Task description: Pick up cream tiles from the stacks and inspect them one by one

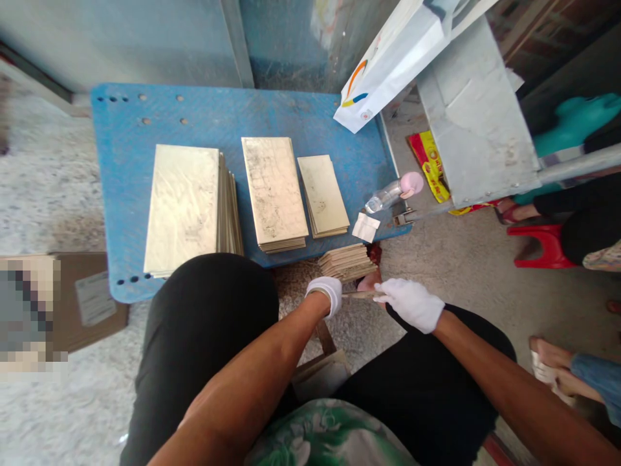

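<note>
Thin tile, held edge-on, pinched between white-gloved left hand, right hand

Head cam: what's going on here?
A seated person in white gloves holds a thin plate edge-on between the left hand and right hand, just beside a small stack of plates. Three larger stacks of pale gold plates lie on a blue table ahead.
</note>
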A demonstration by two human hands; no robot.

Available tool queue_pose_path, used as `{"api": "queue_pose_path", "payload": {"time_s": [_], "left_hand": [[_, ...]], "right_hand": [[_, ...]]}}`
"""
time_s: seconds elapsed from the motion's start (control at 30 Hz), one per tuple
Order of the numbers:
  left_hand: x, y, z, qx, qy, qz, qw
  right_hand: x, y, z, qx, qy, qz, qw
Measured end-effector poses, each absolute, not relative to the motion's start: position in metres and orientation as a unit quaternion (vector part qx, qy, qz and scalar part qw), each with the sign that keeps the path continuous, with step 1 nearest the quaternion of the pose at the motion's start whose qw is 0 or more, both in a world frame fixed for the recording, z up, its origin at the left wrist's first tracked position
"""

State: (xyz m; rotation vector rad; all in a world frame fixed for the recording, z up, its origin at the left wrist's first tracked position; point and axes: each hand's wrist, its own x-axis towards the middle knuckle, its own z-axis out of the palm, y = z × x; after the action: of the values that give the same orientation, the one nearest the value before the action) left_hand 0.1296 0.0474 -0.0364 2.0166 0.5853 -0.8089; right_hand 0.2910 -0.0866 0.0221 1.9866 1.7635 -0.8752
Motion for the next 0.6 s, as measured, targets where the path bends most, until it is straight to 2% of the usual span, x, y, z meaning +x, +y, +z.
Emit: {"api": "queue_pose_path", "payload": {"time_s": [0.1, 0.3, 0.6], "left_hand": [[0.126, 0.046, -0.043, 0.819, 0.219, -0.346, 0.403], [0.13, 0.041, -0.048, 0.823, 0.199, -0.363, 0.39], [0.128, 0.042, -0.052, 0.814, 0.195, -0.378, 0.395]], "right_hand": [[0.288, -0.077, 0.009, 0.687, 0.621, -0.322, 0.197], [0.288, -0.067, -0.021, 0.709, 0.589, -0.344, 0.177], [0.269, -0.051, -0.039, 0.721, 0.552, -0.346, 0.237]]}}
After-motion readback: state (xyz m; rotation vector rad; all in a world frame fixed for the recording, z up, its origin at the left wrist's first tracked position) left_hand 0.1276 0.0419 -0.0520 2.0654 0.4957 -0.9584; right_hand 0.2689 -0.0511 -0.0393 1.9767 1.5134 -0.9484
